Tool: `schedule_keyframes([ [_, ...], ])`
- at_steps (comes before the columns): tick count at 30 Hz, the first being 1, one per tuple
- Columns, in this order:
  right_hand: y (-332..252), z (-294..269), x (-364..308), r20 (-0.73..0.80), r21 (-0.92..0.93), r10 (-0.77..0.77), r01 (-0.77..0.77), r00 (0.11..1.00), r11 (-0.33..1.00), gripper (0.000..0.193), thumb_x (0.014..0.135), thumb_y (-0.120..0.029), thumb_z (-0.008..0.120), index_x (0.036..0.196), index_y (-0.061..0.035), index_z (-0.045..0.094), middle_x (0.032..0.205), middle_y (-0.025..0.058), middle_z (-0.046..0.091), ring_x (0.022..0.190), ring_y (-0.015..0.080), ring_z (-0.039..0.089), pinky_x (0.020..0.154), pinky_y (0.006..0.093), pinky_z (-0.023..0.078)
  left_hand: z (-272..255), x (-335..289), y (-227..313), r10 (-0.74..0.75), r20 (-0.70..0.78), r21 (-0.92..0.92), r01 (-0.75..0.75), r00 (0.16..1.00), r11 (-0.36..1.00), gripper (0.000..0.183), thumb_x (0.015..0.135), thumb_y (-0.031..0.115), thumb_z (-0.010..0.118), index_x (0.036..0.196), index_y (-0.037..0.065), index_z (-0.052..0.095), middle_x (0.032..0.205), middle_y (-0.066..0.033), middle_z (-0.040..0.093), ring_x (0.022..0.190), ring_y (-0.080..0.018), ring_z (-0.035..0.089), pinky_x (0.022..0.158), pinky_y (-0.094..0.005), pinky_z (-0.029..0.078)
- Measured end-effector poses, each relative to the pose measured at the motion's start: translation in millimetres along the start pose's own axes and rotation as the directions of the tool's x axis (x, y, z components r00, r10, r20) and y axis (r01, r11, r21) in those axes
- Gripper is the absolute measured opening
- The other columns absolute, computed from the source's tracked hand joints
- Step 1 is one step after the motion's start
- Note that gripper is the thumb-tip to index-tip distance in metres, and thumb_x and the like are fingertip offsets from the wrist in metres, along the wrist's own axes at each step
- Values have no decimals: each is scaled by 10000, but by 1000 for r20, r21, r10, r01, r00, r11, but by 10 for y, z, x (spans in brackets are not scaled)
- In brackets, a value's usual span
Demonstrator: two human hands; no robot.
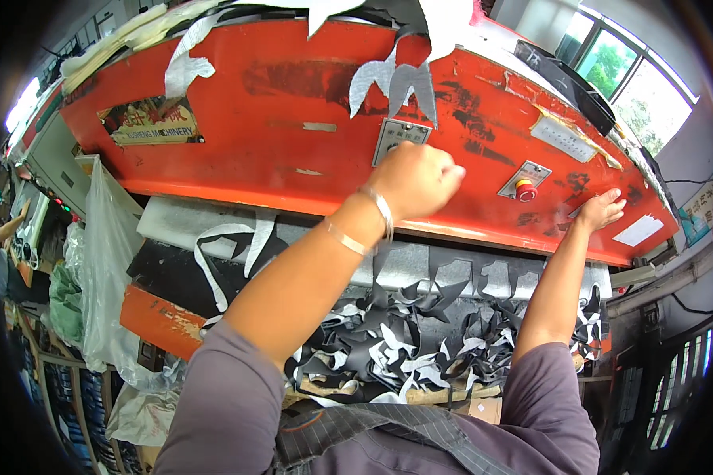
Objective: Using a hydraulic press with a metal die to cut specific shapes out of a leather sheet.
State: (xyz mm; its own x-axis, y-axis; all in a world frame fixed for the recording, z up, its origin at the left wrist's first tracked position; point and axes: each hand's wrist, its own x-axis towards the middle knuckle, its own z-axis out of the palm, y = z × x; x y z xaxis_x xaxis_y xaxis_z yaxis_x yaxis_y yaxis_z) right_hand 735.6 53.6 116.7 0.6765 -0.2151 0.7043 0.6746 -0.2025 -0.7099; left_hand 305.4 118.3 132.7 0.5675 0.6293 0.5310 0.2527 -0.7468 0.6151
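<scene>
My left hand (pixel 420 180), with a band round the wrist, is closed in front of a metal control plate (pixel 404 131) on the red machine front (pixel 253 119). Its curled fingers hide part of the plate, and whatever they may grip there is out of sight. Farther right, my right hand (pixel 600 212) lies against the same red panel with its fingers stretched out, beside a small plate it partly covers. Between the hands sits a red push button (pixel 524 191) on its own metal plate.
Black and white cut scraps (pixel 404 348) are heaped on the bed below the red front. More grey and white sheet pieces (pixel 408 83) hang over its top edge. Clear plastic sheeting (pixel 107 269) hangs at the left; a black tray-like object (pixel 566 83) lies on top at the right.
</scene>
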Motion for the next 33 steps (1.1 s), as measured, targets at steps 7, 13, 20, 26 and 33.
schedule_keyframes([
  [7, -230, -1460, -864, 604, 383, 13, -305, 797, 872, 491, 979, -377, 460, 1270, 19, 463, 1207, 140, 531, 1144, 212, 483, 999, 334, 351, 124, -1369, 46, -70, -84, -32, 67, 994, 997, 303, 855, 211, 596, 630, 18, 531, 572, -187, 523, 542, -383, 512, 501, -429, 402],
  [13, -1282, -3246, -2825, 749, 590, -521, 56, -409, 805, 610, 712, -420, 774, 1131, -9, 605, 962, 179, 633, 906, 356, 596, 822, 416, 475, -25, -3384, 198, -392, 256, 309, 309, 884, 899, 269, 848, 320, 607, 692, 107, 659, 747, -76, 642, 739, -296, 620, 617, -410, 492],
  [20, -1338, -3721, -3669, 800, 597, -509, 333, -318, 730, 372, 599, -258, 803, 821, -66, 574, 806, 82, 580, 787, 254, 612, 639, 366, 512, 294, -3801, 273, -227, -52, 398, 228, 973, 888, 217, 772, 209, 646, 603, 96, 570, 667, -73, 527, 688, -275, 532, 629, -397, 437],
  [26, -1461, -3478, -3614, 802, 572, -427, 330, -417, 751, 341, 627, -283, 789, 800, -69, 587, 804, 81, 601, 787, 259, 635, 644, 376, 516, 210, -3650, 103, -234, -8, 362, 221, 972, 906, 209, 730, 217, 672, 582, 103, 577, 648, -66, 522, 683, -274, 541, 610, -401, 441],
  [33, -2089, -1568, -3221, 912, 257, -159, 224, -377, 940, 843, 701, -711, 620, 1272, -97, 533, 1223, 238, 550, 1129, 400, 534, 892, 489, 462, -388, -2867, -355, -408, 501, -5, 475, 763, 880, 203, 815, 290, 665, 828, 95, 722, 776, -77, 647, 731, -236, 626, 672, -331, 503],
])
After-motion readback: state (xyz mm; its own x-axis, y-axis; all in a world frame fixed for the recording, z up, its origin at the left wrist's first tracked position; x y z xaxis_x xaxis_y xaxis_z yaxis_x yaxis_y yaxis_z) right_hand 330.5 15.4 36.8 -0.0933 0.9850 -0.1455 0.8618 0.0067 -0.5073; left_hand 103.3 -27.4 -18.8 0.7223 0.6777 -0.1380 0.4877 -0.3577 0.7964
